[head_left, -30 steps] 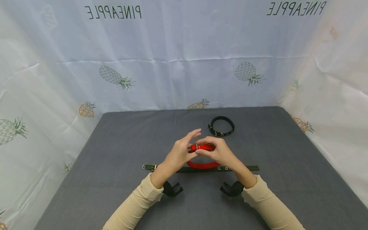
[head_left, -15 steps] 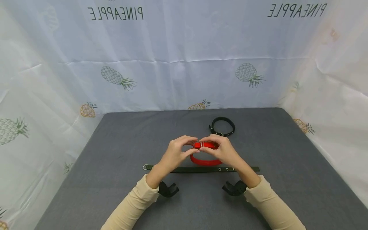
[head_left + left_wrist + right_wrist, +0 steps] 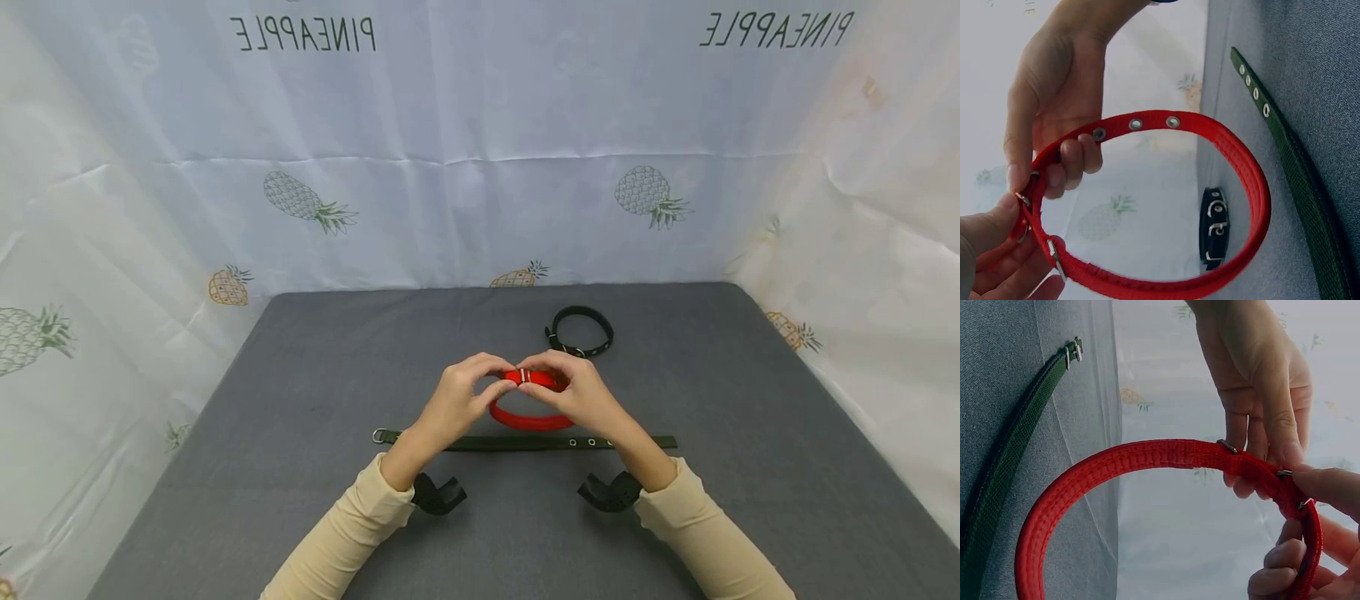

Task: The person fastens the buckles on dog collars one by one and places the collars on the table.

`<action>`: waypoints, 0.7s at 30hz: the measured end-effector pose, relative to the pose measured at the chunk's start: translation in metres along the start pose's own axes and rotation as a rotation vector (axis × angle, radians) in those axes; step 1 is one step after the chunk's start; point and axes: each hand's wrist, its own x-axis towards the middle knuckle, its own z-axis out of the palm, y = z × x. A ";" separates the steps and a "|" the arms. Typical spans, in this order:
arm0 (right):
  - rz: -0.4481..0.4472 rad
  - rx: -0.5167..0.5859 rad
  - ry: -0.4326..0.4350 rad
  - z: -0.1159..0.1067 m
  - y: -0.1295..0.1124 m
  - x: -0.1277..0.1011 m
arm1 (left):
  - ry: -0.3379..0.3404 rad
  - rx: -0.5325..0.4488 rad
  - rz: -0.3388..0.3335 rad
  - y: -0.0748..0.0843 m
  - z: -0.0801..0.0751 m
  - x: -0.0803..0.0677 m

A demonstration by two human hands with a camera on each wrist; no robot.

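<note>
A red collar [image 3: 532,423], bent into a loop, is held up above the table between both hands. My left hand [image 3: 457,400] pinches it beside its metal buckle [image 3: 1285,472], thumb against the strap. On the other side, my right hand [image 3: 583,392] pinches the eyeleted strap end, its fingertips almost meeting the left ones. In the left wrist view, the red strap overlaps itself at the buckle, and several metal eyelets [image 3: 1136,124] show along it. Fingers partly cover how the strap end sits in the metal hardware.
A dark green collar [image 3: 502,443] lies stretched out flat on the grey table [image 3: 300,500], below the hands. Farther back rests a black collar [image 3: 600,317], buckled into a ring. Black wrist straps [image 3: 441,495] hang by the sleeves. White pineapple-print curtains surround the table.
My left fingers, raised and spread a second ago, have come down to pinch the red collar. The collar shifted right, then slightly back left over the last half second.
</note>
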 end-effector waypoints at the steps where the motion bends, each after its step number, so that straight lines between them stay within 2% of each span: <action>1: 0.003 0.006 -0.002 0.000 0.000 0.000 | 0.001 0.007 0.006 0.000 0.000 0.000; 7: 0.024 0.021 0.023 0.004 0.000 0.001 | 0.007 0.057 0.045 0.000 0.001 0.000; 13: 0.014 -0.001 0.054 0.004 0.001 0.002 | 0.014 0.061 0.044 0.002 0.001 0.000; 21: -0.011 0.005 0.027 0.003 0.002 0.003 | 0.023 0.076 0.048 0.000 -0.001 0.001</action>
